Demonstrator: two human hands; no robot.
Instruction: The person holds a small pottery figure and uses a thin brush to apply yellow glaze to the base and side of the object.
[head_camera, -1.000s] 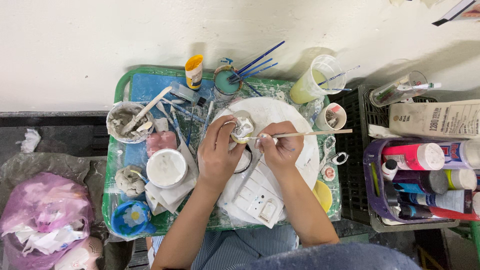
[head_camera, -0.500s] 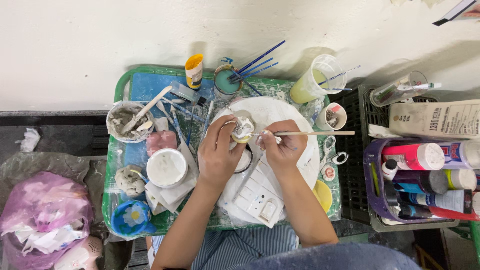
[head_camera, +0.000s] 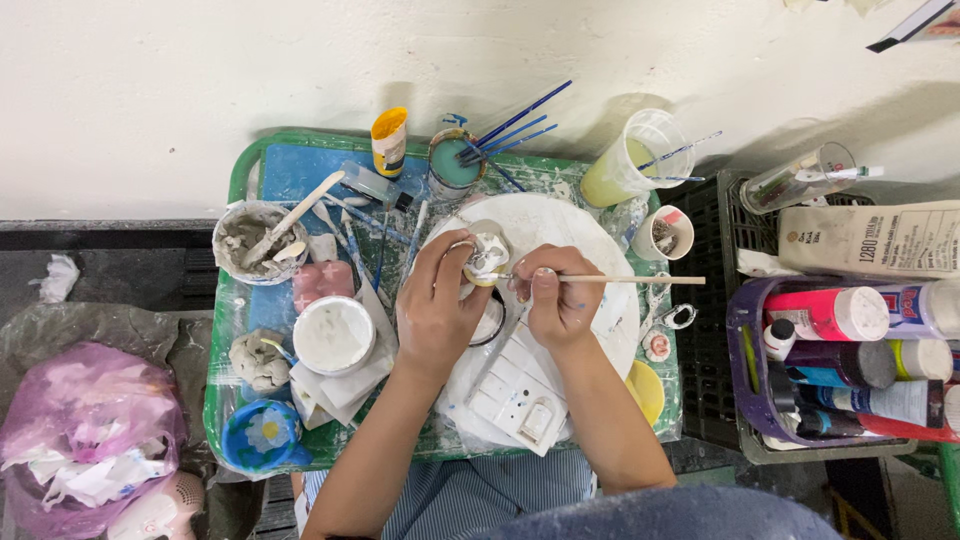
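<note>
Far to the left, a pink plastic bag (head_camera: 85, 440) stuffed with crumpled paper sits on the dark floor beside the green plastic tray (head_camera: 232, 180) that carries most of the clutter. Along the tray's left side there is a small tub of grey clay (head_camera: 248, 240) with a pale wooden stick leaning in it, a lump of grey clay (head_camera: 258, 360) lower down, a blue flower-shaped dish (head_camera: 262, 437) at the near corner, and a round white lidded pot (head_camera: 333, 334) resting on folded paper.

Toward the middle, the left hand (head_camera: 435, 310) curls round a small white-painted round figure (head_camera: 488, 254), thumb and fingers pinching it from the left and below, so the piece sits just above and right of the palm, raised over the round white palette plate (head_camera: 600, 225). The right hand (head_camera: 560, 300) is closed in a writing grip on a thin wooden-handled paintbrush (head_camera: 620, 279); the handle runs out level to the right while the tip meets the figure's right side. The two hands are almost touching, with the figure between their fingertips. Below them a white rectangular moulded tile (head_camera: 515, 400) lies on the plate.

Behind, an orange-yellow paint tube (head_camera: 388, 140) and a cup of teal water holding blue brushes (head_camera: 455, 160) stand near the wall. Further right come a clear plastic cup of yellowish water (head_camera: 630, 160), then a purple basket of paint bottles (head_camera: 745, 350).
</note>
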